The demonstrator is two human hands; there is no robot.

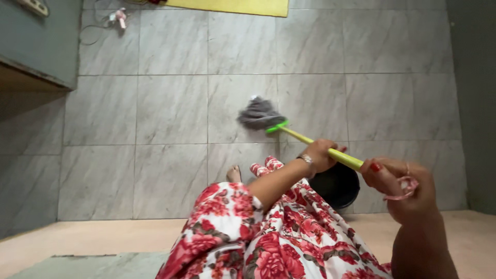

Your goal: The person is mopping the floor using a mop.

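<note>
The yellow-green mop handle [330, 151] is clasped by the left hand [320, 155] and, at its upper end, by the right hand [400, 188]. Its long axis slants down and away to the grey mop head [260, 114], which rests on grey marbled floor tiles [170, 108]. A black bucket [338, 186] below the handle is partly hidden.

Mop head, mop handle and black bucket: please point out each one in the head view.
mop head [259, 114], head view, middle of the grey strands.
mop handle [302, 137], head view, yellow shaft between head and left hand.
black bucket [338, 187], head view, dark inside below the handle.
</note>
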